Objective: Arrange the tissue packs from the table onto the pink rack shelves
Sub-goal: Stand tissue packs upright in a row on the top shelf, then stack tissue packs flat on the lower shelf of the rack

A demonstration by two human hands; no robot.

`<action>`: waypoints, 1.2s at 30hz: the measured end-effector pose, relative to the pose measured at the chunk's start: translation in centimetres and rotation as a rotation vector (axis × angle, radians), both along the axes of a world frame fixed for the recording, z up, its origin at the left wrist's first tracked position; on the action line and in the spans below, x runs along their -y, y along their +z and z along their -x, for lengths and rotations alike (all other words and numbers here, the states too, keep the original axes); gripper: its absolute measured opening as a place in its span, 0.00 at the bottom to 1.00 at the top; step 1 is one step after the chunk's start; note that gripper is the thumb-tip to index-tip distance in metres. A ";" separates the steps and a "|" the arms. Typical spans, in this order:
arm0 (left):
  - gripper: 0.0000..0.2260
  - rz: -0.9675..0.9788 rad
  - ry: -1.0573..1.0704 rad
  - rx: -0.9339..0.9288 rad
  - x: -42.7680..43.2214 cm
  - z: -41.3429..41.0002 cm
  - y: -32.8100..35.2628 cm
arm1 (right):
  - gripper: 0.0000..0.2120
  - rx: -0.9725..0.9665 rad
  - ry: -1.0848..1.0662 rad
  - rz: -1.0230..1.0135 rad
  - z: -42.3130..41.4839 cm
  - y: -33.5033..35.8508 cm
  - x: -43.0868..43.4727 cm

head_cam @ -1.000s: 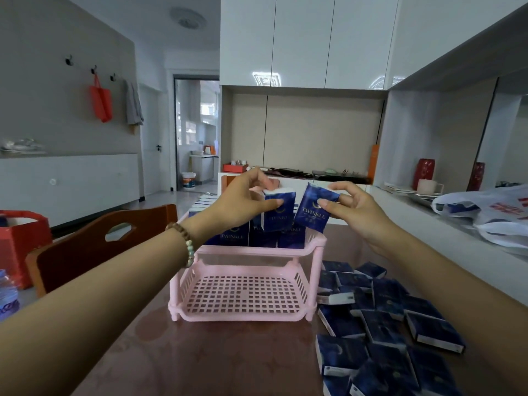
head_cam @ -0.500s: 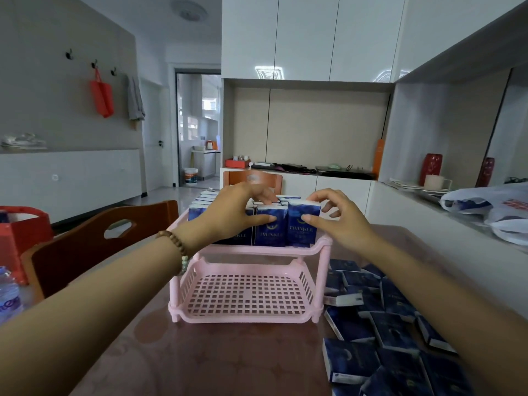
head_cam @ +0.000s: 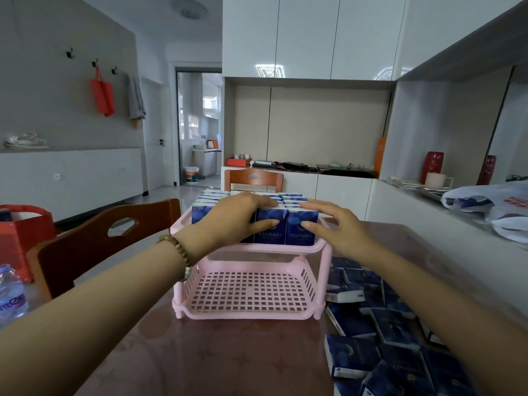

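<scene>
The pink rack (head_cam: 248, 314) stands on the table with two shelves. Its top shelf is packed with upright dark blue tissue packs (head_cam: 270, 232); the lower shelf holds nothing. My left hand (head_cam: 237, 215) lies over the tops of the front packs, its thumb pressing the face of the middle one. My right hand (head_cam: 328, 221) rests on the front right pack (head_cam: 301, 234), fingers straight across its top and thumb touching its face. Several loose tissue packs (head_cam: 357, 324) lie scattered on the table right of the rack.
A brown wooden chair (head_cam: 94, 241) stands at the table's left side and another chair (head_cam: 253, 178) behind the rack. A water bottle (head_cam: 10, 295) and a red basket (head_cam: 20, 227) are far left. A plastic bag (head_cam: 491, 204) lies on the right counter.
Both hands brought two packs down from the air and set them upright in the front row of the top shelf. The fingers have flattened onto them.
</scene>
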State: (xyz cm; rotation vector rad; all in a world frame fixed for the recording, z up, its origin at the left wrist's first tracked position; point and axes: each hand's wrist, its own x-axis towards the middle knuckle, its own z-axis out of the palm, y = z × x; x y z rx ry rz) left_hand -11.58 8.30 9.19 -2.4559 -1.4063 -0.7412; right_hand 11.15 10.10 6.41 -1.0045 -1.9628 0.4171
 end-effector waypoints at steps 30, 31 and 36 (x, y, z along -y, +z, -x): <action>0.20 0.666 -0.418 0.151 12.6 -10.5 -11.0 | 0.23 0.131 -0.193 0.512 -10.1 -8.9 17.8; 0.22 0.660 -0.432 0.168 12.5 -10.7 -11.5 | 0.23 0.151 -0.195 0.544 -10.0 -9.1 18.0; 0.17 0.692 -0.423 0.187 12.0 -11.0 -13.9 | 0.25 0.147 -0.207 0.643 -10.1 -9.7 18.2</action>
